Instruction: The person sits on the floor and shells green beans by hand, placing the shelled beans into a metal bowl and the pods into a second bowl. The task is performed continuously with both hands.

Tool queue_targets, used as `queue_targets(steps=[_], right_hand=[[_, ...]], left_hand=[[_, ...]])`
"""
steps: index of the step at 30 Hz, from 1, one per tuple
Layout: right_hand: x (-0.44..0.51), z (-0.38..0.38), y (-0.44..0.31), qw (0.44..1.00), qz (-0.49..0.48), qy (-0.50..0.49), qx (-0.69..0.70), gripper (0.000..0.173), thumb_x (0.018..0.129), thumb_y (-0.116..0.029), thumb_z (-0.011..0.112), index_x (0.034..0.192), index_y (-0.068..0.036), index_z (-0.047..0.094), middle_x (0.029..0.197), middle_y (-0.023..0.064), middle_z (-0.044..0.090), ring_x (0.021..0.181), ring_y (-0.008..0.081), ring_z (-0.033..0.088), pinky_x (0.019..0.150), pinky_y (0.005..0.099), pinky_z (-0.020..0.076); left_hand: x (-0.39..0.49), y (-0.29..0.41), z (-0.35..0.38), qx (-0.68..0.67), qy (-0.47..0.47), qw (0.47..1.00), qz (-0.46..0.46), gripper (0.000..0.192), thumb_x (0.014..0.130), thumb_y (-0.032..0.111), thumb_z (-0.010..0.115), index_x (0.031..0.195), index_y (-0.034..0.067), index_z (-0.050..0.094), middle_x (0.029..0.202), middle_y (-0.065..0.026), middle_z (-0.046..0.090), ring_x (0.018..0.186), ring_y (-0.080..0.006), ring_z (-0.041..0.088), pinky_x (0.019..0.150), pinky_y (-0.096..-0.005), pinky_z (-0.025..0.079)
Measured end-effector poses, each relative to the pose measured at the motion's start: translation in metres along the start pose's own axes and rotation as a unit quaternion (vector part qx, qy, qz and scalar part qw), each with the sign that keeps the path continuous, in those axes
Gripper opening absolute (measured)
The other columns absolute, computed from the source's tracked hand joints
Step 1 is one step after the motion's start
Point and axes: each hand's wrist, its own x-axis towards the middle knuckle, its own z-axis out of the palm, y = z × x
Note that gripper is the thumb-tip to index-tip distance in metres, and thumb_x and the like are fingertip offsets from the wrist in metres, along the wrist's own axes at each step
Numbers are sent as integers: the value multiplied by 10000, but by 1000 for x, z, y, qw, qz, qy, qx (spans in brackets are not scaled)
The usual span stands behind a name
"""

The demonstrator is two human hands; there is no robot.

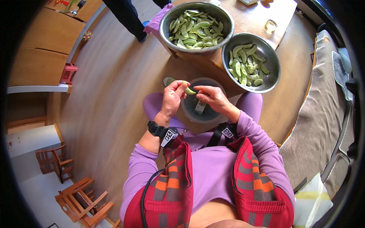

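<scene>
My left hand (pixel 172 98) pinches a green flat bean pod (pixel 189 91) between thumb and fingers, its tip pointing right. Just right of that tip is my right hand (pixel 212 98); its index finger and thumb are apart with nothing visible between them. Below both hands, between the knees, stands a round bin (pixel 186 114) with a printed packet or strip (pixel 200 107) inside. Ahead, a large metal basin (pixel 196 50) holds many flat bean pods (pixel 196 28). A smaller metal bowl (pixel 274 67) to its right holds fewer bean pods (pixel 246 65).
Both basins are at the near end of a wooden table (pixel 242 21), which also carries a small glass cup (pixel 271 25) and a purple cloth (pixel 158 17). Another person's leg (pixel 125 17) is beyond it. A covered sofa (pixel 310 114) runs along the right; wooden chairs (pixel 85 199) stand lower left.
</scene>
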Motion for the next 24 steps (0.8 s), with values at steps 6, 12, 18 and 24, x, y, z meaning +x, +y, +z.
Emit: queue_targets(steps=[6,12,18,24], right_hand=[[2,3,-6,994,-66,-4,-90,89,723,-57,581,790,-13,621,677,156,566,603,301,569,582,381,474],[1,-7,6,964,-52,-35,-258,102,727,-113,573,719,-17,609,657,142,575,636,290,595,586,382,474],[1,-8,6,945,-29,-56,-322,186,743,-191,542,698,-44,648,669,135,627,621,294,637,555,411,492],[-3,-6,0,924,-30,-89,-371,193,742,-211,576,744,-36,656,740,148,638,704,310,642,618,419,502]], left_hand=[[0,-5,0,94,-51,994,-13,144,913,162,555,935,32,612,733,24,555,619,-44,483,565,-192,399],[12,-14,-9,304,-113,940,107,312,816,56,643,1118,-2,588,877,-32,617,790,-99,576,728,-237,476],[13,-8,-6,336,-209,918,14,297,744,81,708,1022,-3,646,910,-77,640,875,-149,608,754,-270,487],[13,0,10,585,-255,765,83,239,768,278,667,937,110,690,891,-108,625,838,-296,608,740,-369,488]])
